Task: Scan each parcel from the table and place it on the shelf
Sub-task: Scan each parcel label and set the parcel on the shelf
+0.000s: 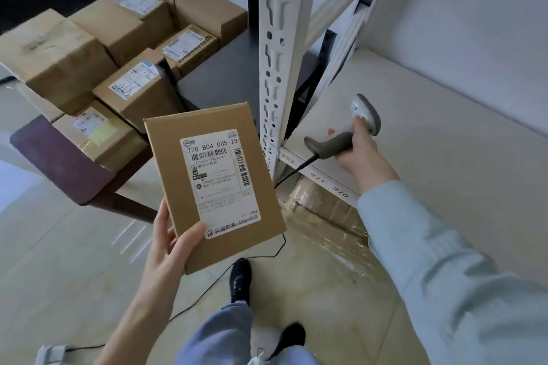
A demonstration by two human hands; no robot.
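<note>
My left hand (pixel 169 243) grips a flat brown cardboard parcel (pixel 175 157) by its lower left corner, thumb on the front; its white shipping label with barcodes faces me. My right hand (pixel 360 154) holds a grey handheld barcode scanner (pixel 335 142) by the handle, over the front edge of the white shelf board (pixel 430 133). The scanner's head lies on the board, to the right of the parcel. Several more brown parcels (pixel 130 89) sit piled on the dark table (pixel 222 77) at the upper left.
A white perforated shelf upright (pixel 280 47) stands between the table and the shelf. Numbered tags run along the shelf's front edge. A plastic-wrapped box (pixel 323 204) sits below the shelf. The scanner's black cable (pixel 267 255) trails across the tiled floor by my feet.
</note>
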